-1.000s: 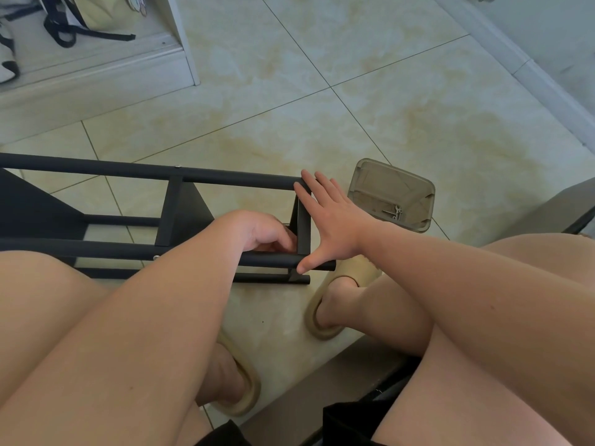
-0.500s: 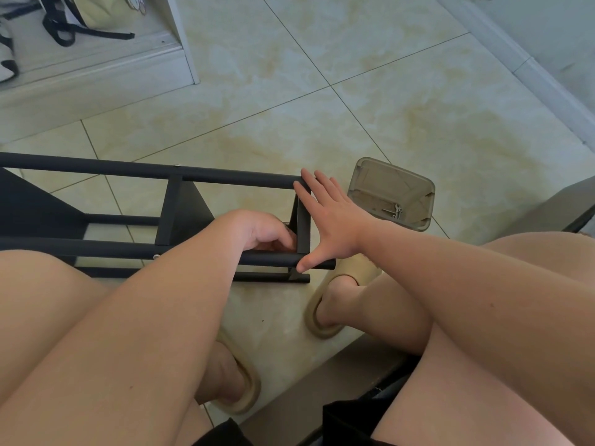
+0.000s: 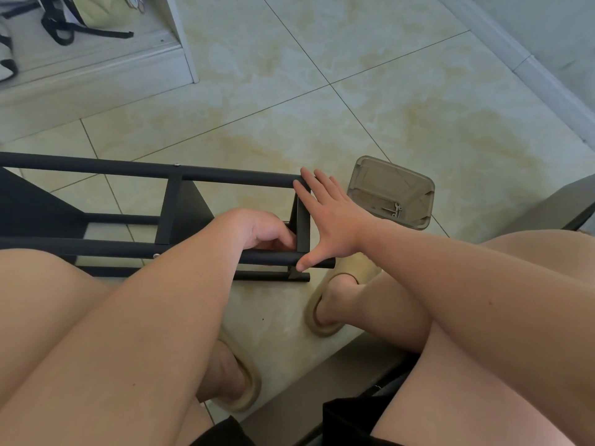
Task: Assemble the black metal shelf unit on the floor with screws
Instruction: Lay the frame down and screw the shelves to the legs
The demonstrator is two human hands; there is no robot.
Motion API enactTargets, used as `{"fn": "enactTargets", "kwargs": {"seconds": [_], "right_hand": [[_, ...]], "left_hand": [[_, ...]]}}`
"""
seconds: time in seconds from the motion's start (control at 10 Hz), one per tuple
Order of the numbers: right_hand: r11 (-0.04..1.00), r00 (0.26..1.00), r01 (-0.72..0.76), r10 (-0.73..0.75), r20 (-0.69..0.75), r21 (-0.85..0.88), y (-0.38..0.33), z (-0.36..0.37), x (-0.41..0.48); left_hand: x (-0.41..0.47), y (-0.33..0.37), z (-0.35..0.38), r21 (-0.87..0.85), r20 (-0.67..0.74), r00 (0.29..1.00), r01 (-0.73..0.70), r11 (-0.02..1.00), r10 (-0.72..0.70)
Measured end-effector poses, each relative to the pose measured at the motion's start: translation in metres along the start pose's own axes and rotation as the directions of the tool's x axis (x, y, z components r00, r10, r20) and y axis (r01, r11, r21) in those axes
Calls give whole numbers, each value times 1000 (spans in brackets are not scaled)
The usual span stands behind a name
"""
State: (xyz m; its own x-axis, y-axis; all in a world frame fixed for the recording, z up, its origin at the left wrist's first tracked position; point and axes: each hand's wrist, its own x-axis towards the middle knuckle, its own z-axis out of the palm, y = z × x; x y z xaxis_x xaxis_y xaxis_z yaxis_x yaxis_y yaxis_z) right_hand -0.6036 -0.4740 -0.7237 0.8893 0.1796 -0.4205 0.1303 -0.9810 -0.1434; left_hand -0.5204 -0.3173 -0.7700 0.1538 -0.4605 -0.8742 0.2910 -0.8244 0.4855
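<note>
The black metal shelf frame [image 3: 225, 175] lies on its side on the tiled floor in front of my knees. My left hand [image 3: 260, 230] reaches inside it, fingers curled against the inner face of the end plate [image 3: 302, 226]; a small dark bit shows at its fingertips, the rest is hidden. My right hand [image 3: 331, 217] lies flat against the outside of that end, with straight fingers on the far tube and the thumb on the near tube. A silver screw head [image 3: 155, 255] shows on the near tube.
A clear brownish plastic tray [image 3: 370, 185] holding a few screws [image 3: 395, 209] stands just right of my right hand. My sandalled feet [image 3: 351, 265] are under the frame's end. A white cabinet [image 3: 180, 43] is at the back left, a baseboard [image 3: 531, 69] at the right.
</note>
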Motion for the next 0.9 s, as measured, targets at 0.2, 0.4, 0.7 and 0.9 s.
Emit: {"fn": "enactTargets", "kwargs": {"seconds": [0.2, 0.4, 0.7, 0.9], "right_hand": [[1000, 1000, 2, -2, 0, 9, 0, -1, -1], [1000, 1000, 0, 0, -2, 13, 0, 0, -1], [1000, 1000, -1, 1, -2, 11, 0, 0, -1], [1000, 1000, -2, 2, 1, 13, 0, 1, 0]], "left_hand": [[-1, 3, 3, 39, -78, 997, 27, 999, -23], [3, 1, 1, 71, -59, 997, 57, 996, -53], [0, 1, 2, 19, -44, 999, 32, 999, -31], [4, -1, 0, 37, -65, 998, 21, 999, -19]]}}
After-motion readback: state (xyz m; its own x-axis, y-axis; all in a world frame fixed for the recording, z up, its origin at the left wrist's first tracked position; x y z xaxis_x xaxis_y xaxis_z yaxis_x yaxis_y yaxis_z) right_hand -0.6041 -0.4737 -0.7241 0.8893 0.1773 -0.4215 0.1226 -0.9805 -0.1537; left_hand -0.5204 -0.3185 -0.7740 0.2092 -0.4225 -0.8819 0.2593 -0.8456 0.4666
